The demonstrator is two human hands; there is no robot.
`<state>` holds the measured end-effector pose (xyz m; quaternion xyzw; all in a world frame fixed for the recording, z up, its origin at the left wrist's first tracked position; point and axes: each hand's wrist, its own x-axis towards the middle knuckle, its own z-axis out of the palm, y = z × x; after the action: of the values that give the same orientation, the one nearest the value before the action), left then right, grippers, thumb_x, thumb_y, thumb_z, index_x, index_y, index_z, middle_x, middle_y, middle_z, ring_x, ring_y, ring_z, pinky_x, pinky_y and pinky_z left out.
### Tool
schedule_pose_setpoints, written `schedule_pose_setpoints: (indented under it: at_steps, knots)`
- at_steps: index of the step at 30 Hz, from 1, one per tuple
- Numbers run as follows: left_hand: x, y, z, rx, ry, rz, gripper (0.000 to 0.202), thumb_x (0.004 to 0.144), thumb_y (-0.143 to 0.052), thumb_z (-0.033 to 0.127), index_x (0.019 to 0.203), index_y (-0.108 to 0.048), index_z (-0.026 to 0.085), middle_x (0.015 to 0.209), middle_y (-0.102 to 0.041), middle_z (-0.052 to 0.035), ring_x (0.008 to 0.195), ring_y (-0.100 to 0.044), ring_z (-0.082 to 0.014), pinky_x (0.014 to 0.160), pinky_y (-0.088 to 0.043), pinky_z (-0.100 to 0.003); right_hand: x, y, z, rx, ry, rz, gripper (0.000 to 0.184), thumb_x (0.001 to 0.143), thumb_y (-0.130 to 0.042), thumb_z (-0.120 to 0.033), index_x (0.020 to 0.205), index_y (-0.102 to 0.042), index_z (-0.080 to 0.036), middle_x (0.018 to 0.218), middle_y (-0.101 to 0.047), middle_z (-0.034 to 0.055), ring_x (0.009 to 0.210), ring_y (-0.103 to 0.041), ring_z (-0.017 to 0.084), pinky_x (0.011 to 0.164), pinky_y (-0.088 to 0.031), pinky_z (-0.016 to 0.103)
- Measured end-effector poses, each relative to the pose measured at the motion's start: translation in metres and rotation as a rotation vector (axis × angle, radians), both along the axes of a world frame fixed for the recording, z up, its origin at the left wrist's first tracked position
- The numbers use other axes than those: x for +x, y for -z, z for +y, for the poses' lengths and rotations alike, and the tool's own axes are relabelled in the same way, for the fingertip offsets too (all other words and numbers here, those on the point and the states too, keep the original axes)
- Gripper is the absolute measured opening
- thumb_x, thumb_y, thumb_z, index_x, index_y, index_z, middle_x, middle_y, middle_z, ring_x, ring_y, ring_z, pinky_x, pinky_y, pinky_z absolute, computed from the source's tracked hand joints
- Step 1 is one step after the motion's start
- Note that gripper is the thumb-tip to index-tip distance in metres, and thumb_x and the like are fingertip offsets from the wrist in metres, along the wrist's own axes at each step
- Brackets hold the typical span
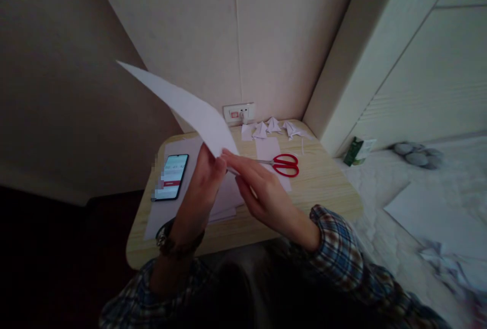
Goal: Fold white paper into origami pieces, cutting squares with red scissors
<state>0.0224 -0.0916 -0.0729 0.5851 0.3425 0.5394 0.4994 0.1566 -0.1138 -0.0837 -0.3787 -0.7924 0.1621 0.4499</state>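
Observation:
A white sheet of paper (182, 103) is held up in the air above a small wooden table (323, 182), rising toward the upper left. My left hand (203, 187) grips its lower corner from the left, fingers closed on it. My right hand (258, 189) pinches the same corner from the right. More white sheets (171, 212) lie flat on the table under my hands.
A phone (172, 176) with a lit screen lies on the table's left part. Red-handled scissors (283, 164) rest right of my hands. Several folded paper figures (272, 127) sit at the table's back by a wall socket (239, 113). A bed with paper sheets (429, 212) is to the right.

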Motion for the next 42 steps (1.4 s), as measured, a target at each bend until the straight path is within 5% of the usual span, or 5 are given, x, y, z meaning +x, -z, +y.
schedule_pose_setpoints:
  at_steps: [6, 14, 18, 23, 42]
  knots:
    - [-0.018, 0.000, 0.008, -0.220, -0.228, -0.192, 0.029, 0.076, -0.065, 0.037, 0.099, -0.064, 0.019, 0.099, -0.071, -0.0056, 0.105, -0.062, -0.0241, 0.090, -0.050, -0.033, -0.013, 0.003, -0.004, 0.034, -0.156, -0.194, 0.060, 0.093, -0.046, -0.041, 0.142, -0.036, -0.008, 0.152, -0.028, 0.0197, 0.142, -0.023, 0.023, 0.115, -0.025, 0.042]
    - [-0.049, 0.019, 0.025, -0.387, 0.061, 0.021, 0.037, 0.067, -0.072, 0.045, 0.091, -0.071, 0.017, 0.087, -0.074, -0.0085, 0.076, -0.067, -0.0262, 0.064, -0.053, -0.033, 0.028, 0.001, 0.024, -0.049, 0.124, 0.014, 0.058, 0.089, -0.053, -0.040, 0.141, -0.036, -0.019, 0.148, -0.038, 0.0159, 0.138, -0.032, 0.026, 0.112, -0.028, 0.050]
    - [-0.057, 0.023, 0.027, -0.389, 0.170, 0.104, 0.032, 0.067, -0.072, 0.046, 0.085, -0.073, 0.019, 0.078, -0.074, -0.0077, 0.067, -0.066, -0.0252, 0.057, -0.051, -0.031, 0.047, -0.007, 0.042, -0.386, 0.156, 0.333, 0.056, 0.079, -0.063, -0.046, 0.127, -0.049, -0.021, 0.136, -0.051, 0.0135, 0.124, -0.050, 0.027, 0.097, -0.046, 0.043]
    - [-0.059, 0.017, 0.024, -0.341, 0.267, 0.205, 0.023, 0.070, -0.071, 0.039, 0.083, -0.073, 0.020, 0.074, -0.074, -0.0051, 0.068, -0.066, -0.0250, 0.056, -0.050, -0.030, 0.043, -0.019, 0.039, -0.746, 0.002, 0.469, 0.029, 0.072, -0.068, -0.044, 0.090, -0.066, -0.020, 0.079, -0.072, 0.0025, 0.065, -0.065, 0.018, 0.055, -0.051, 0.028]
    - [-0.018, -0.013, 0.028, -0.092, 0.007, 0.237, 0.021, 0.073, -0.065, 0.037, 0.065, -0.065, 0.018, 0.058, -0.060, 0.0030, 0.054, -0.053, -0.0139, 0.046, -0.035, -0.022, 0.031, -0.016, 0.031, -0.709, -0.004, 0.442, 0.020, 0.073, -0.068, -0.039, 0.084, -0.068, -0.022, 0.077, -0.072, 0.0008, 0.063, -0.065, 0.018, 0.053, -0.050, 0.028]
